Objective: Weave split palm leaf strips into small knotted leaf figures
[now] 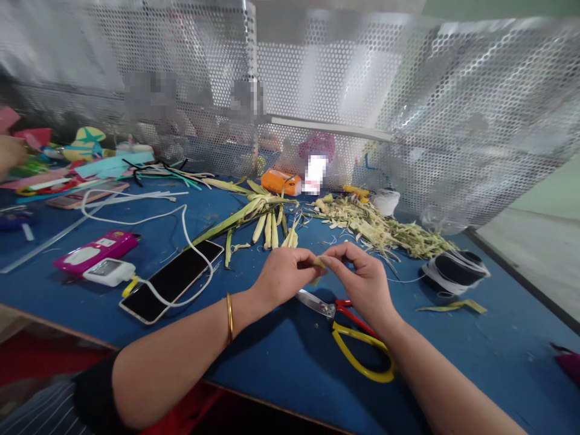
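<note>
My left hand (286, 273) and my right hand (362, 281) meet over the blue table, fingertips close together. Both pinch a small folded greenish-yellow leaf strip (319, 266) between thumb and forefinger. Below them lie scissors (333, 308) with one red and one yellow handle, their blades partly hidden under my left hand. Just beyond my hands are long pale-green leaf strips and rolled pieces (267, 226). A heap of shredded leaf scraps (376, 226) spreads to the right of those. One loose leaf strip (453, 306) lies right of my right hand.
A spool of white thread (454, 272) stands at right. On the left lie a phone (174, 281) with a white cable, a white device (109, 272) and a magenta packet (97, 251). Perforated screens (317, 78) line the back. Another person's hand (11, 154) shows at far left.
</note>
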`<state>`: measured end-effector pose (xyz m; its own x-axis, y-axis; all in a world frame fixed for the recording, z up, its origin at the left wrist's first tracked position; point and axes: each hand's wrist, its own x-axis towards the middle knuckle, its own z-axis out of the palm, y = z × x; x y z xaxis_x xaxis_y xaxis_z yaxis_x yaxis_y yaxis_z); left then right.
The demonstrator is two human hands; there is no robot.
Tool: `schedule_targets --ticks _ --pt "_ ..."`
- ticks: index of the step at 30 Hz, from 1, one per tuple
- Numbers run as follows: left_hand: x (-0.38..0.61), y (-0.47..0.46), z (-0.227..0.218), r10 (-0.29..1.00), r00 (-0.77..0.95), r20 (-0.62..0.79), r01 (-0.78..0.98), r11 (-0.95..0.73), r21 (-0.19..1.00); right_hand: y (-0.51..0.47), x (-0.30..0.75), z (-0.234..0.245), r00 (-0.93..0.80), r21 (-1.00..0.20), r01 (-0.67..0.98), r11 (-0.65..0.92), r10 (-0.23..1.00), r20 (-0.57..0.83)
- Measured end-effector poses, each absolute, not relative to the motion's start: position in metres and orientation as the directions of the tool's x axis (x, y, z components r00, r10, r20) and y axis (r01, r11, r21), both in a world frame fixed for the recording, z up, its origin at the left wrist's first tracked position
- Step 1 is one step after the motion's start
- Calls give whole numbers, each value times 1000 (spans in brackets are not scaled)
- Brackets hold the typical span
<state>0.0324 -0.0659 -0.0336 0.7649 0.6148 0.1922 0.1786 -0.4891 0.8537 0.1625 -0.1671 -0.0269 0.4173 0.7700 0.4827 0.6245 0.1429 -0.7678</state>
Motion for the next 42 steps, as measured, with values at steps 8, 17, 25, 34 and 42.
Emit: schedule_targets --ticks 8,17,25,34,42 --pt "33 -62 -34 612 741 278 189 -587 787 -173 164 -24 338 -597 775 206 663 668" --pt "37 -60 -39 645 755 -119 93 74 993 -182 168 -24 133 -265 935 235 460 878" --pt "34 -70 -27 507 820 -266 -9 475 880 -179 172 -30 -319 228 947 228 562 763" --pt "37 -69 -31 648 725 -235 -68 407 911 -172 172 -34 -142 -53 959 278 635 760" --pt "39 -70 -31 671 713 -202 -97 379 920 -171 167 -34 41 -267 945 189 741 670"
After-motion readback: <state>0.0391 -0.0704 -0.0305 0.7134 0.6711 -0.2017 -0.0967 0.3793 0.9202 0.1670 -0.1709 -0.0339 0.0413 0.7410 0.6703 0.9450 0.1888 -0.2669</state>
